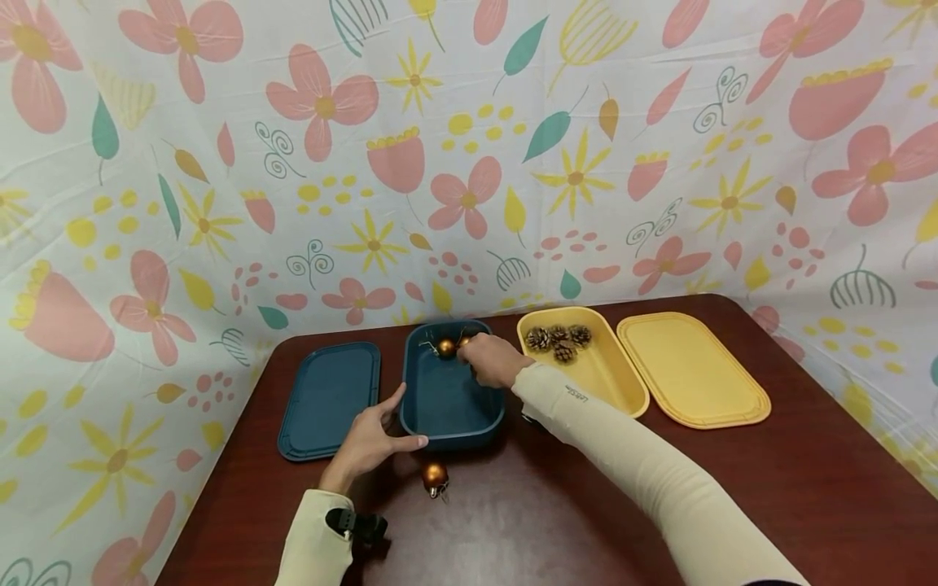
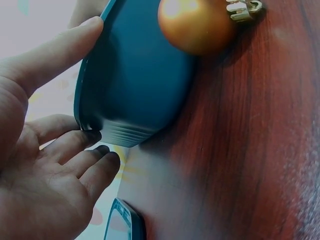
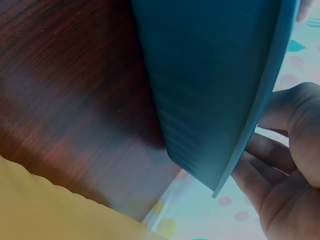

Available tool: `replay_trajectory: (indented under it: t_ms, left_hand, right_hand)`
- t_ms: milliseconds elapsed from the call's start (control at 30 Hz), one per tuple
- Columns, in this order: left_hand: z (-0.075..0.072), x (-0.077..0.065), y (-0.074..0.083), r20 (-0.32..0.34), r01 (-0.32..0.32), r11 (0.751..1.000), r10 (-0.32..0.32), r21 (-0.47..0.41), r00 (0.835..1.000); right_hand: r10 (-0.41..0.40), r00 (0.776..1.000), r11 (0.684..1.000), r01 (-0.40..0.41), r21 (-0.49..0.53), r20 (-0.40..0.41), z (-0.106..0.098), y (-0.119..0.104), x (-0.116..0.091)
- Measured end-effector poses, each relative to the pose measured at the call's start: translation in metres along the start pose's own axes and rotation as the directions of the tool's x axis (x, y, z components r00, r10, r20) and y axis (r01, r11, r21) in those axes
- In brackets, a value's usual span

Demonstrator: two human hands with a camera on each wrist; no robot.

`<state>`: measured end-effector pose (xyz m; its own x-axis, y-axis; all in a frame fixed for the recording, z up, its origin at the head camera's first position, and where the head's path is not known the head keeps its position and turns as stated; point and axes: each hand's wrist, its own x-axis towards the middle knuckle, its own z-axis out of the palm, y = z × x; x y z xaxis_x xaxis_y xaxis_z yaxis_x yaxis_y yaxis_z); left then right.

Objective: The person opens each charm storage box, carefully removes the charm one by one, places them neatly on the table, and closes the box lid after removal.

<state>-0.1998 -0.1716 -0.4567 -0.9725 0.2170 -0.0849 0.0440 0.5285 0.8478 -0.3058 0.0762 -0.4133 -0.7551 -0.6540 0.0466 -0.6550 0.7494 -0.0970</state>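
A deep blue container (image 1: 450, 399) stands in the middle of the table. My left hand (image 1: 370, 439) spans its near left corner, with the thumb along the front rim and the fingers against the left side. Reaching over the far right part of this container, my right hand (image 1: 493, 360) pinches a copper-orange Christmas bauble (image 1: 463, 343), mostly covered by the fingers. Beside it in the container lies another orange bauble (image 1: 446, 348). A third bauble (image 1: 435, 475) with a gold cap rests on the table just in front of the container, also large in the left wrist view.
A blue lid (image 1: 330, 399) lies left of the blue container. To the right, a yellow container (image 1: 604, 374) holds several pine cones (image 1: 560, 338). A yellow lid (image 1: 692, 366) lies farther right. Flowered cloth (image 1: 469, 163) hangs behind the dark red-brown table (image 1: 557, 521).
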Motion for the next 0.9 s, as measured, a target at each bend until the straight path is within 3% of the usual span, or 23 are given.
replay_trajectory:
  t_ms: [467, 900]
  left_hand:
    - [0.001, 0.000, -0.001, 0.002, 0.000, 1.000, 0.000, -0.019, 1.000]
    - [0.001, 0.001, -0.002, 0.001, -0.004, 1.000, 0.004, -0.017, 1.000]
  right_hand:
    - [0.027, 0.999, 1.000, -0.028, -0.015, -0.018, 0.003, 0.005, 0.007]
    - [0.034, 0.999, 0.975, -0.031, -0.222, 0.009, 0.015, 0.011, 0.013]
